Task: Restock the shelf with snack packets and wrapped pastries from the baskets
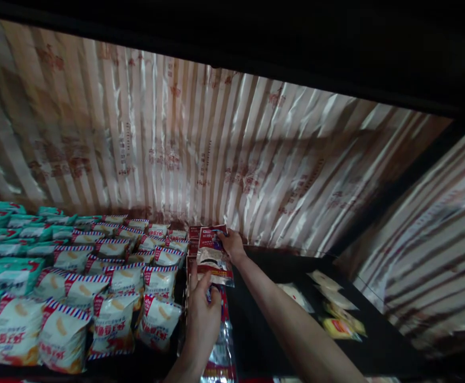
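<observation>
A flat dark red and silver packet [213, 258] lies in front of me over a row of similar packets. My right hand [233, 246] pinches its upper right corner. My left hand [204, 306] is at its lower left edge, fingers bent and closed against it. The grip of the left fingertips is partly hidden. Beneath and nearer to me, more glossy red and silver packets [221, 351] run in a column toward the shelf's front. Just left of that column stand white snack bags [158, 322] with red and blue striped tops.
Teal snack bags [19, 276] fill the far left. On the black shelf [260, 324] to the right lie a yellow packet [341, 328], pale flat packets [331, 290] and a white packet [296, 295]. Printed crinkled sheeting [216, 143] covers the back, under a dark overhead edge.
</observation>
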Demonstrator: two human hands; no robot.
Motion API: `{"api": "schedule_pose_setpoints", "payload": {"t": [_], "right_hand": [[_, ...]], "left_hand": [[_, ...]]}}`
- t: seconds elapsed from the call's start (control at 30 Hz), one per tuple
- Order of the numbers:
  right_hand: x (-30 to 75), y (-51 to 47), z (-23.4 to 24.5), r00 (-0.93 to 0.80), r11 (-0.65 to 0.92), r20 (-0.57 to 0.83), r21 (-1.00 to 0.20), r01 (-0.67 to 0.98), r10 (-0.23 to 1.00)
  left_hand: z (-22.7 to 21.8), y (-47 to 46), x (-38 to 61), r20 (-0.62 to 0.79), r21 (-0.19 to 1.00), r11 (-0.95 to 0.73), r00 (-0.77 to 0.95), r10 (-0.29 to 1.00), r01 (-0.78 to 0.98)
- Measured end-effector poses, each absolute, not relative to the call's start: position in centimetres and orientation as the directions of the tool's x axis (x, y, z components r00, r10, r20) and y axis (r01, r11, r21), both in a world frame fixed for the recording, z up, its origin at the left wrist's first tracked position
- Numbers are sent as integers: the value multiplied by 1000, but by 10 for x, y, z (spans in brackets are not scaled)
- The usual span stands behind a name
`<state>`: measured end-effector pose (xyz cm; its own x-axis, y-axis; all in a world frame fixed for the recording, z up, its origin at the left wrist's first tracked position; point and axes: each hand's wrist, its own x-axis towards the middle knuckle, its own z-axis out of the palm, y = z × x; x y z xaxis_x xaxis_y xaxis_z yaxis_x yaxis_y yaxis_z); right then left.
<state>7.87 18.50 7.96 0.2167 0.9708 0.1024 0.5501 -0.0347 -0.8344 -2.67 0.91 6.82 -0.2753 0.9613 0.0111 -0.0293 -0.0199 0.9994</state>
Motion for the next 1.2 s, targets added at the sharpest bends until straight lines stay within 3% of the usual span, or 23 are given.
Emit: {"api": "schedule_pose_setpoints", "payload": {"t": [0.3, 0.53, 1.2], "right_hand": [[69, 223, 62, 197, -66, 110, -696, 715, 974], [56, 236, 54, 170, -102, 69, -566, 818, 983], [36, 238, 55, 166, -149, 16, -364, 919, 986]], "left_hand": [[57, 44, -31, -48, 992, 29, -161, 986, -120], [55, 47, -35, -79, 992, 95, -182, 980, 81], [50, 37, -27, -137, 975, 159, -146, 980, 155]]}}
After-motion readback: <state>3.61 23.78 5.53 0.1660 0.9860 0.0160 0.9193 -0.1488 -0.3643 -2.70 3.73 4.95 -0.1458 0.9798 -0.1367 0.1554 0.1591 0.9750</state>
